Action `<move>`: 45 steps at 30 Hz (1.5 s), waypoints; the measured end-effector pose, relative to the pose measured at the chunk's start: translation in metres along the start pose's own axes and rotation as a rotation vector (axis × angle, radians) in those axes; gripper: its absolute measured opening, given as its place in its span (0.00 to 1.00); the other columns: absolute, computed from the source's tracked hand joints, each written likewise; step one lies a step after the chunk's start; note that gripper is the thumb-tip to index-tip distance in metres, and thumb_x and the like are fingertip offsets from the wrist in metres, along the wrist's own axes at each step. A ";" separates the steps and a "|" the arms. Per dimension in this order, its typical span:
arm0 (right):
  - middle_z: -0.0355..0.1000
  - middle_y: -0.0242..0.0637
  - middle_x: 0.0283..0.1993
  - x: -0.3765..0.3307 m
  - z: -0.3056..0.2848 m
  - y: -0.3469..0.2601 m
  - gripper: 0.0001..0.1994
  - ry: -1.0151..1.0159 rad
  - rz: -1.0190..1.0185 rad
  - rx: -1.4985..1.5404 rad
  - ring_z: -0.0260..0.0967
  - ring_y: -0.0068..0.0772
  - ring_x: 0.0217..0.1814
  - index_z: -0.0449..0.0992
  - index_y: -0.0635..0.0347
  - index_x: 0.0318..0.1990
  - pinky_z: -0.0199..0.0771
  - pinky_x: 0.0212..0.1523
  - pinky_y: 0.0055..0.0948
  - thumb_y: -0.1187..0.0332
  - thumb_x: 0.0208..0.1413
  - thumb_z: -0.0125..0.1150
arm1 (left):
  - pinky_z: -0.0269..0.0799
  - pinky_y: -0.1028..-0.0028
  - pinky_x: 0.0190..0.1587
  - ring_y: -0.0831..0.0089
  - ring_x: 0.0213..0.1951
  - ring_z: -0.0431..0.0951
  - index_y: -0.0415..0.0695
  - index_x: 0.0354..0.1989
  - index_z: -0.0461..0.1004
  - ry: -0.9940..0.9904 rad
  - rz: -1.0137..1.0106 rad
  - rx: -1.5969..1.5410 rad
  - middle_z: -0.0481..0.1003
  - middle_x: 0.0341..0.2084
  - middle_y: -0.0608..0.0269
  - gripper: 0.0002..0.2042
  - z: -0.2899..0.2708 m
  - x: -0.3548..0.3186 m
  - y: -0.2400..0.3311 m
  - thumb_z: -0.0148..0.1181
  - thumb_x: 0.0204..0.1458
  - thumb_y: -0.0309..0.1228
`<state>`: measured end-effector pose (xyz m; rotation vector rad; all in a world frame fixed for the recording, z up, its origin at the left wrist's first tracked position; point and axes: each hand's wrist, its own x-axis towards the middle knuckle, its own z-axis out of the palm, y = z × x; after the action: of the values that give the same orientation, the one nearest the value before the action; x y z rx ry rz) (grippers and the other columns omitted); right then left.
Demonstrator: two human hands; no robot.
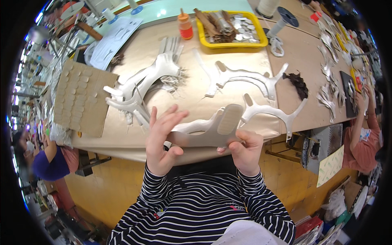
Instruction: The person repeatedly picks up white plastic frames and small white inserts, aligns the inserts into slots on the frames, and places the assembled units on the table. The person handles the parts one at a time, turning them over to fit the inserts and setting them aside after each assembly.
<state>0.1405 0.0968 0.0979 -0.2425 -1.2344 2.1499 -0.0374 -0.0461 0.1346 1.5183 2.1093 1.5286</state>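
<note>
The left hand (161, 141) has its fingers spread, thumb pressed under a flat, pale grey antler-shaped cardboard cutout (212, 128); the right hand (245, 149) pinches its lower edge with fingers closed. The cutout is held above the edge of the tan-covered worktable (241, 87), near similar cutouts and a yellow plastic tray (200, 30).

Both hands up over the bench (245, 49): left hand (161, 141) and right hand (245, 151) pinching a silvery antler-shaped cutout (222, 126) between them. More cutouts (241, 77) lying flat behind, plus a yellow tray (230, 44).
</note>
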 end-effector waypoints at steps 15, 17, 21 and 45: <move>0.81 0.38 0.44 -0.006 0.005 0.002 0.14 0.158 0.263 -0.319 0.75 0.22 0.44 0.78 0.74 0.54 0.74 0.47 0.22 0.73 0.66 0.58 | 0.69 0.76 0.37 0.75 0.32 0.76 0.34 0.40 0.83 -0.177 -0.568 -0.412 0.80 0.30 0.60 0.10 0.027 -0.019 0.000 0.70 0.53 0.27; 0.81 0.38 0.41 0.001 0.009 -0.004 0.16 0.184 0.265 -0.317 0.75 0.22 0.42 0.79 0.73 0.54 0.73 0.47 0.22 0.71 0.65 0.57 | 0.68 0.76 0.36 0.76 0.31 0.75 0.35 0.40 0.83 -0.237 -0.562 -0.382 0.80 0.30 0.61 0.10 0.028 -0.024 0.000 0.70 0.53 0.28; 0.82 0.38 0.41 0.006 0.013 -0.013 0.15 0.135 0.348 -0.325 0.76 0.21 0.42 0.80 0.72 0.54 0.73 0.47 0.21 0.70 0.65 0.58 | 0.70 0.74 0.38 0.72 0.33 0.77 0.36 0.39 0.83 -0.237 -0.555 -0.402 0.81 0.31 0.60 0.10 0.027 -0.031 0.001 0.71 0.52 0.28; 0.82 0.39 0.36 0.005 0.014 -0.007 0.10 0.245 0.256 -0.272 0.72 0.20 0.34 0.84 0.73 0.44 0.70 0.38 0.20 0.75 0.61 0.62 | 0.62 0.78 0.28 0.81 0.25 0.70 0.33 0.32 0.81 -0.169 -0.510 -0.423 0.76 0.24 0.65 0.06 0.042 -0.018 0.018 0.71 0.52 0.23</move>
<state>0.1332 0.0924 0.1122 -0.7942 -1.4079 2.0763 0.0076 -0.0336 0.1204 0.8491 1.7462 1.4624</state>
